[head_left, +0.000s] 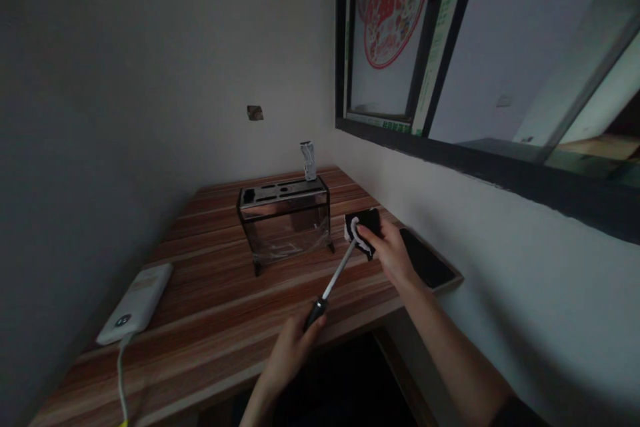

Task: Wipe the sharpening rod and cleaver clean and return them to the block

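Observation:
My left hand [295,343] is closed round the black handle of a sharpening steel [339,272], near the table's front edge. The pale rod slants up and to the right, away from me. My right hand [387,247] pinches a black cloth with white edges [370,219], which is folded about the rod's far end. That tip is hidden in the cloth. Left of the cloth stands a knife block [285,195] with a slotted metal top, dark legs and clear sides. No knives show in its slots.
A phone [427,259] with a dark screen lies by the right wall. A white power bank [136,303] with a cable [121,373] rests at the left of the wood-grain table [210,307]. Behind the block's top stands a small grey-white object [309,161]. A dark-framed window [480,153] is above.

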`<state>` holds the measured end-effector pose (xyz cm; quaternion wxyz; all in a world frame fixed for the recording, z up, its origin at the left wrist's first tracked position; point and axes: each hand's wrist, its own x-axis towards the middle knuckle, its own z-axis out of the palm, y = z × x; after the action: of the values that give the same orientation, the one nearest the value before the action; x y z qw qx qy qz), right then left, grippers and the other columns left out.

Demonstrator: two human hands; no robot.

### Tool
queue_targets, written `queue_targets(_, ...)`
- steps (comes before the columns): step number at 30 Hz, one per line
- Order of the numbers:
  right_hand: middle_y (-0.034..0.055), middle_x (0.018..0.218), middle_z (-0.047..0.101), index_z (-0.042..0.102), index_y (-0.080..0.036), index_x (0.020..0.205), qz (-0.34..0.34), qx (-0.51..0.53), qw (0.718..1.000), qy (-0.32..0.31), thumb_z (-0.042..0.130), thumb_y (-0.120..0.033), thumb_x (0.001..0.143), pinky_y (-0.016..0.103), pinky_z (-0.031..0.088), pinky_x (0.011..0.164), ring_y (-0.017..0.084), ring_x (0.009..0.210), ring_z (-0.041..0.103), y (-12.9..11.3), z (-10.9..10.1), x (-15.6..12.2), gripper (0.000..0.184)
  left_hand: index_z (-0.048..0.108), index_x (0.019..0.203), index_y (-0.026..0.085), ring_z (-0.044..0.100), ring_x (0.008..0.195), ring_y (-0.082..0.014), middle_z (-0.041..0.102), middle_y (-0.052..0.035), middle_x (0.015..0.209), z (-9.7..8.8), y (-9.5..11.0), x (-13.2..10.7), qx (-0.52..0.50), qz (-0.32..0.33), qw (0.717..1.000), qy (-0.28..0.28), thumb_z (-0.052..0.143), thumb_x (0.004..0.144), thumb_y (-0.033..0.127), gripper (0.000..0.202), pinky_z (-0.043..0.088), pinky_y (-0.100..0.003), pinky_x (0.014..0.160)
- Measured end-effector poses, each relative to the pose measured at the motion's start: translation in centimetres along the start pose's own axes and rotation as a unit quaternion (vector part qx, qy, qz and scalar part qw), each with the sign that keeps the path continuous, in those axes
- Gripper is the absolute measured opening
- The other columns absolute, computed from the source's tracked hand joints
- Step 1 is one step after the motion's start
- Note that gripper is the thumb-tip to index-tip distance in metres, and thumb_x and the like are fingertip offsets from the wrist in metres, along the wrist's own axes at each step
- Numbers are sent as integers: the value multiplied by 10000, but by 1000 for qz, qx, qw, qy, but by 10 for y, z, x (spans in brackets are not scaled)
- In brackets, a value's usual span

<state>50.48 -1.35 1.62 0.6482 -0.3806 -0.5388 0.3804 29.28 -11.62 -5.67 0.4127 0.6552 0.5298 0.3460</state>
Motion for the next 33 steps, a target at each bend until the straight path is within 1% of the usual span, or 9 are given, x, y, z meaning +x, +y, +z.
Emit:
queue_targets(3, 48, 895, 700, 653, -182, 919, -14, 8, 1000, 11, 715, -392, 714, 300, 503, 720, 186, 786, 631, -4, -6, 5, 299, 665, 1000, 117, 582, 808, -217, 666, -23, 825, 0, -1, 1, 10, 2, 1000, -10, 468, 860, 474, 431, 442, -250, 733)
queue_targets(7, 38, 833, 691, 641, -177, 905, -2, 31, 999, 16, 713, -399, 711, 312, 515, 702, 181, 736, 627, -6, -11, 8, 304, 661, 1028, 130, 589, 869, -233, 683, -29, 888, 0, -1, 1, 9, 13, 1000, -18, 474, 859, 463, 417, 441, -260, 793)
queue_targets(11, 31, 820, 689, 642, -180, 895, 13, 47, 998, 31, 728, -399, 687, 319, 522, 700, 180, 725, 628, -6, -14, 9, 314, 661, 1004, 131, 591, 835, -215, 684, -28, 881, 0, -1, 0, 15, 13, 999, -29, 463, 870, 465, 411, 443, -245, 766)
queue_targets(17, 28, 810, 687, 654, -177, 864, 3, 39, 998, 56, 744, -397, 663, 312, 526, 687, 178, 718, 621, -7, -18, 11, 310, 669, 1008, 137, 590, 905, -238, 691, -42, 930, -1, 0, -1, 12, 9, 1000, -18, 484, 857, 458, 401, 432, -273, 830)
queue_targets(22, 35, 822, 675, 648, -169, 877, -8, 40, 998, 54, 727, -379, 696, 301, 520, 676, 167, 705, 606, -6, -23, 12, 289, 670, 946, 129, 599, 835, -224, 690, -39, 874, 0, 3, -2, 27, -4, 999, -24, 470, 857, 448, 387, 440, -256, 769)
queue_targets(25, 33, 796, 676, 651, -165, 853, -9, 34, 998, 61, 730, -383, 689, 291, 513, 656, 164, 685, 601, -3, -25, 14, 284, 667, 985, 139, 602, 878, -235, 696, -51, 922, 0, 5, -3, 30, 1, 999, -17, 476, 855, 443, 382, 437, -262, 797)
queue_targets(27, 27, 780, 678, 654, -165, 845, -18, 33, 996, 85, 727, -387, 689, 286, 509, 647, 160, 669, 602, -1, -29, 18, 281, 664, 1023, 153, 604, 901, -236, 698, -53, 953, 0, 7, -3, 29, 7, 999, -18, 478, 856, 436, 377, 434, -261, 811)
queue_targets(31, 27, 843, 689, 659, -171, 883, -82, 63, 971, 215, 701, -386, 713, 276, 498, 690, 159, 734, 623, 2, -48, 31, 277, 672, 961, 151, 611, 850, -217, 701, -42, 890, -1, 9, -3, 33, 16, 999, -33, 480, 862, 421, 346, 442, -240, 765)
queue_targets(33, 30, 871, 693, 664, -174, 891, -82, 73, 965, 237, 708, -380, 705, 278, 494, 713, 165, 776, 630, 5, -57, 34, 281, 675, 926, 144, 613, 841, -217, 702, -44, 879, -2, 7, -3, 33, 18, 999, -32, 487, 860, 422, 342, 445, -240, 763)
